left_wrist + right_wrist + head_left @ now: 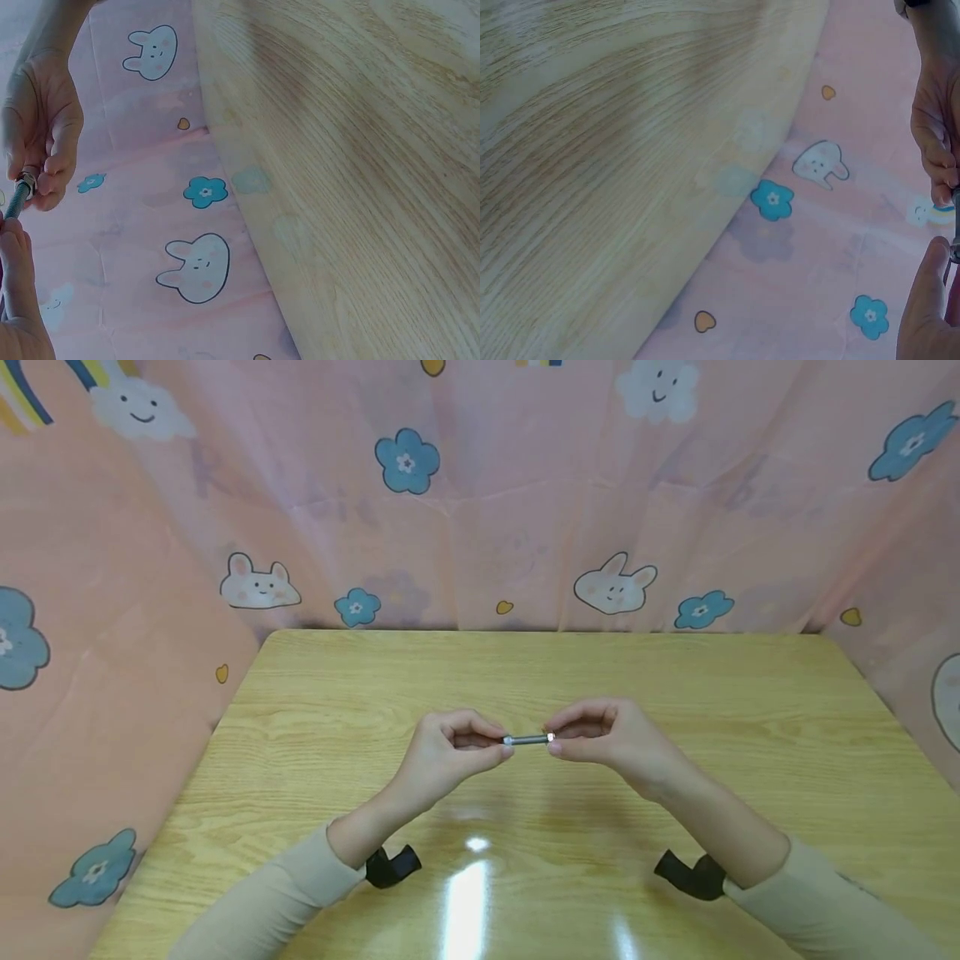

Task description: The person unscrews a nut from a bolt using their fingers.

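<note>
Both hands hold a slim silver bolt (529,740) level above the table, one at each end. My left hand (438,756) pinches its left end between thumb and fingers, where a pale metal end piece shows. At the other end my right hand (615,739) pinches a shiny metal piece that looks like a nut (551,737). In the left wrist view, thread shows on the bolt (13,208) beside the nut (27,180) at the right fingertips. The right wrist view cuts the bolt off at its edge.
A wood-grain table (337,693) lies beneath the hands, with glare near its front. Behind and beside it hangs a pink curtain (510,510) printed with rabbits, flowers and clouds. Dark wrist devices (393,867) sit under both sleeves' cuffs.
</note>
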Tool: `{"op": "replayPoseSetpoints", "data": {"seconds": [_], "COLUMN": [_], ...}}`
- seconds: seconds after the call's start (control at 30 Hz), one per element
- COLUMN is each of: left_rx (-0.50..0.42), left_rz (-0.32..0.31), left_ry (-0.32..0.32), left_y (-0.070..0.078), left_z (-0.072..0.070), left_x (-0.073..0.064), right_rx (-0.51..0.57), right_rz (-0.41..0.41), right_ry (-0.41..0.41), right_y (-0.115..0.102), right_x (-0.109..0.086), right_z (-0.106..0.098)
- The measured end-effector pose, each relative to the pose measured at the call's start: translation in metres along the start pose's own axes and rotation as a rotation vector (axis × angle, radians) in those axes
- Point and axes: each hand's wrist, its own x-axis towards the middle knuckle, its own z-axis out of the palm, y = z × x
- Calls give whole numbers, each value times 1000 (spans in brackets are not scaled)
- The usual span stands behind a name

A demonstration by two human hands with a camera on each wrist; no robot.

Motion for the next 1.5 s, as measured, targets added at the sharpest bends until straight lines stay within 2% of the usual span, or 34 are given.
{"op": "replayPoseSetpoints", "data": {"seconds": [0.13, 0.37, 0.6, 0.87, 1.13, 1.37, 1.5], "left_rx": [1, 0, 0, 2, 7, 6, 6], "left_rz": [-7, -6, 5, 9, 19, 12, -1], "left_ry": [5, 13, 10, 15, 9, 20, 15], "left_y": [-1, 0, -2, -2, -2, -2, -2], "left_z": [1, 1, -1, -1, -1, -2, -1], "left_x": [1, 2, 2, 2, 2, 1, 1], "right_rx": [10, -5, -4, -29, -17, -33, -36], "right_rz": [-25, 19, -21, 12, 0, 19, 38], "right_ry": [-5, -27, -20, -38, -9, -54, -46], "right_y": [3, 2, 1, -1, -1, -2, -2], "right_x": [0, 2, 1, 2, 1, 2, 3], "right_z": [0, -1, -2, -2, -2, -3, -2]}}
